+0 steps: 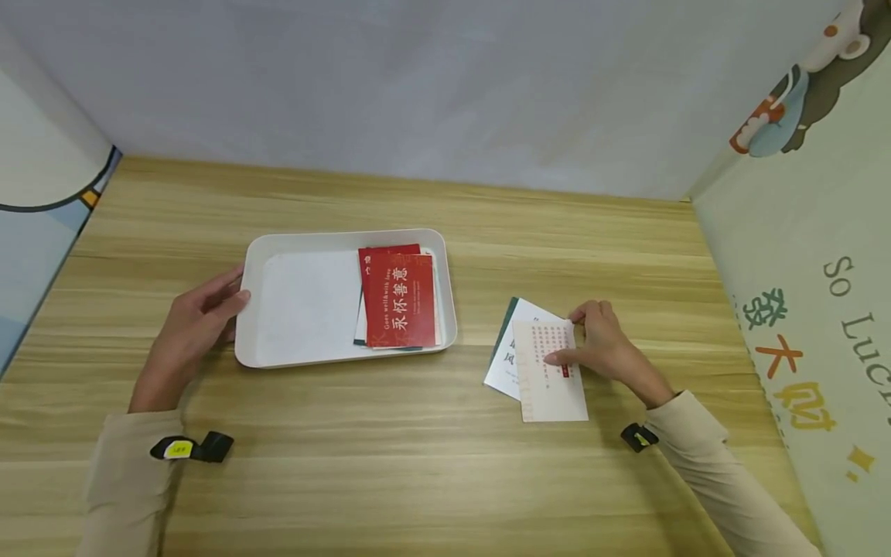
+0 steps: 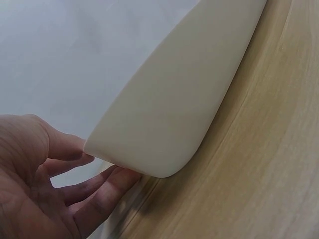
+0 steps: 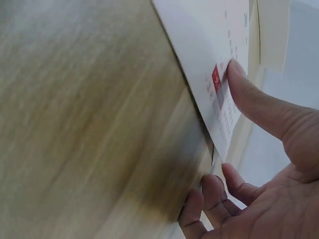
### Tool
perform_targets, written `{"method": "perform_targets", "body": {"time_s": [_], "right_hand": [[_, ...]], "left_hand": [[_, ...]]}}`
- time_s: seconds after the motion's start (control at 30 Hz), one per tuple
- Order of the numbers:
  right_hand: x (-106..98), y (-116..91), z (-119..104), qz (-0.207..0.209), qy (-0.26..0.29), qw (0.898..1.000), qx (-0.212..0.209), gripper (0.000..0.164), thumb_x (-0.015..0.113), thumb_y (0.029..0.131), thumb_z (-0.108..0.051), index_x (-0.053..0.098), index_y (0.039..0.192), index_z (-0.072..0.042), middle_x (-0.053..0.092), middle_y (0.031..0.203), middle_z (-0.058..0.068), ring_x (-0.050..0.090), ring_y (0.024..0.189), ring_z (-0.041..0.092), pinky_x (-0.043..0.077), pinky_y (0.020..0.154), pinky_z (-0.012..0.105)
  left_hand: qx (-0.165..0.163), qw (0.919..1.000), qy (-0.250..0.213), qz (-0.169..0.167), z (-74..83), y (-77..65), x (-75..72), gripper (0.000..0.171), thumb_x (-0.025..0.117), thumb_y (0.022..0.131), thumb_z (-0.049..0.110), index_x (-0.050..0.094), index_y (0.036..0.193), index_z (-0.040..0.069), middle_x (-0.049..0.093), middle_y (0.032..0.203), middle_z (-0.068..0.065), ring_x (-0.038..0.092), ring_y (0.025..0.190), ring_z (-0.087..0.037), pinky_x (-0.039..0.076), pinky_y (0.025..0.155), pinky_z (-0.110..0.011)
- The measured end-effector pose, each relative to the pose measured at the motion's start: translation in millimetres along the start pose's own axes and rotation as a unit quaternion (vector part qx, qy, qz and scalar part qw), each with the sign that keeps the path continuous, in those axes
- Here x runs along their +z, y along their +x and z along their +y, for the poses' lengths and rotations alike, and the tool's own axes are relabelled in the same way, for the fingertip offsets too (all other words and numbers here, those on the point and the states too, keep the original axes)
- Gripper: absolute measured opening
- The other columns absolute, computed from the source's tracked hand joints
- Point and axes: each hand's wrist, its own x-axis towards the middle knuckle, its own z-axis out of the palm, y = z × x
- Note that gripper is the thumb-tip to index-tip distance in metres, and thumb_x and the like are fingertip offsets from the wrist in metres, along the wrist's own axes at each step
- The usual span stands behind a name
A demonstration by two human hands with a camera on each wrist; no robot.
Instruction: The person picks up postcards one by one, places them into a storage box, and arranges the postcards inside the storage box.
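Observation:
A white rectangular tray [image 1: 278,360] sits on the wooden table, with several cards inside at its right end, a red card [image 1: 400,302] on top. At the tray's left end my left hand [image 1: 195,325] grips the wall, thumb at the rim and fingers low on the outside, as the left wrist view of the tray [image 2: 164,104] shows. To the right of the tray, my right hand [image 1: 602,344] holds a cream card [image 1: 546,394] printed with red characters, thumb on its face and fingers at its edge. Partly beneath that card lies a white-and-green card [image 1: 511,356].
The wooden table [image 1: 390,464] runs back to a pale grey wall [image 1: 418,93]. On the right stands a pale panel [image 1: 800,255] with cartoon figures and lettering. Another printed panel [image 1: 35,255] borders the left side.

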Motion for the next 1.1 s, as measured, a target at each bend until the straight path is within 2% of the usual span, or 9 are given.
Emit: {"method": "perform_targets", "body": {"time_s": [0.23, 0.33, 0.53, 0.77, 0.9, 1.1], "right_hand": [[-6, 5, 1, 0.001, 0.073, 0.997, -0.002, 0.071, 0.089, 0.083, -0.006, 0.037, 0.127, 0.014, 0.054, 0.110, 0.026, 0.055, 0.100, 0.035, 0.048, 0.078, 0.031], [-11, 6, 3, -0.001, 0.079, 0.997, 0.004, 0.071, 0.087, 0.085, -0.006, 0.036, 0.131, 0.013, 0.057, 0.107, 0.025, 0.057, 0.099, 0.035, 0.049, 0.077, 0.030], [-18, 6, 6, 0.002, 0.079, 0.997, 0.001, 0.066, 0.082, 0.090, -0.008, 0.040, 0.136, 0.012, 0.059, 0.115, 0.029, 0.060, 0.101, 0.034, 0.048, 0.079, 0.031], [-28, 7, 9, -0.027, 0.113, 0.993, -0.019, 0.058, 0.071, 0.098, -0.003, 0.040, 0.144, 0.015, 0.060, 0.120, 0.033, 0.064, 0.097, 0.028, 0.054, 0.071, 0.023], [-33, 7, 11, -0.044, 0.135, 0.990, -0.024, 0.059, 0.064, 0.101, 0.000, 0.035, 0.151, 0.014, 0.057, 0.123, 0.035, 0.066, 0.096, 0.023, 0.059, 0.071, 0.028], [-34, 4, 17, -0.057, 0.170, 0.983, -0.033, 0.050, 0.060, 0.101, 0.006, 0.041, 0.147, 0.014, 0.059, 0.119, 0.034, 0.066, 0.089, 0.014, 0.062, 0.072, 0.031]], "left_hand": [[-0.001, 1.0000, -0.007, 0.000, 1.0, 0.3, -0.8, 0.062, 0.053, 0.110, 0.035, 0.031, 0.165, 0.019, 0.038, 0.163, -0.028, 0.050, 0.099, -0.002, 0.052, 0.070, -0.014], [-0.002, 0.9999, -0.011, 0.001, 0.7, 0.3, -1.0, 0.062, 0.053, 0.110, 0.034, 0.031, 0.165, 0.018, 0.038, 0.163, -0.029, 0.051, 0.098, -0.001, 0.052, 0.070, -0.014], [0.000, 0.9999, -0.012, -0.004, -0.7, -1.5, -3.3, 0.063, 0.053, 0.110, 0.034, 0.029, 0.165, 0.018, 0.038, 0.161, -0.031, 0.051, 0.096, 0.000, 0.052, 0.070, -0.015], [-0.002, 0.9999, -0.014, -0.007, -1.8, -3.3, -4.7, 0.063, 0.053, 0.110, 0.034, 0.028, 0.166, 0.017, 0.036, 0.163, -0.030, 0.051, 0.099, 0.001, 0.052, 0.071, -0.014], [-0.001, 0.9998, -0.017, -0.006, -2.2, -3.5, -4.8, 0.064, 0.054, 0.110, 0.036, 0.029, 0.166, 0.017, 0.036, 0.163, -0.029, 0.051, 0.099, 0.002, 0.053, 0.071, -0.014], [-0.001, 0.9998, -0.015, -0.010, 0.2, -2.4, -2.6, 0.064, 0.054, 0.109, 0.039, 0.030, 0.166, 0.019, 0.036, 0.164, -0.028, 0.049, 0.103, 0.000, 0.053, 0.073, -0.013]]}}
